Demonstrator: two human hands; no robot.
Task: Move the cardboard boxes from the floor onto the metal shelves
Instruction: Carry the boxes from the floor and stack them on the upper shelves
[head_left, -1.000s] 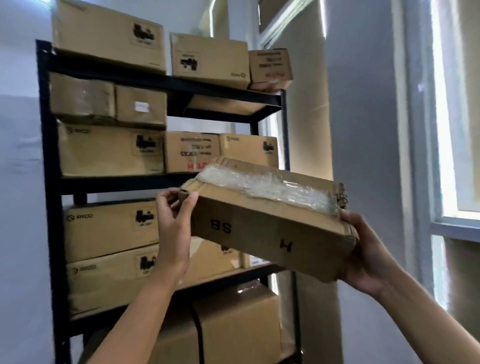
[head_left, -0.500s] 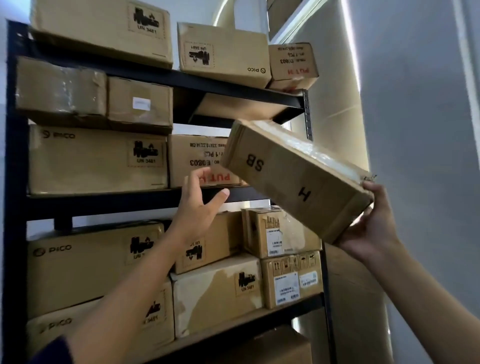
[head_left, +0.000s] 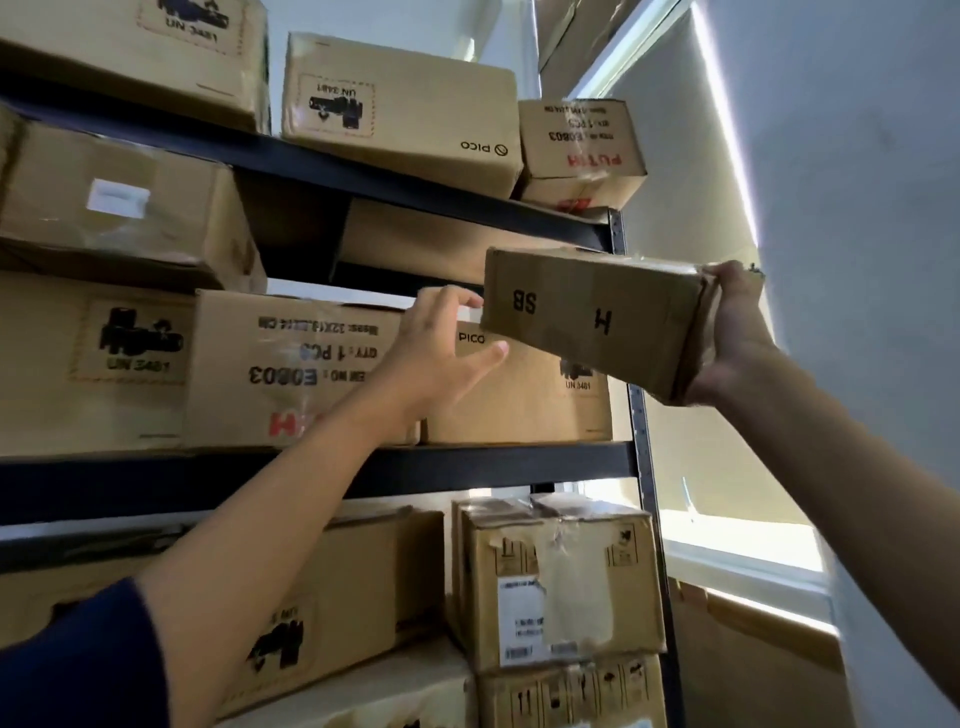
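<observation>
My right hand (head_left: 730, 338) is gripping the right end of the cardboard box (head_left: 597, 319), holding it beside the metal shelf (head_left: 467, 205). My left hand (head_left: 441, 353) is reaching spread, holding nothing.

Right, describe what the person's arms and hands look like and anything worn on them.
Both forearms are bare. The left arm wears a dark navy sleeve that covers only the upper arm, ending above the elbow. No sleeve shows on the right arm within the picture. The left hand and right hand are bare: no gloves, and no rings, watch or wristband can be seen.
</observation>
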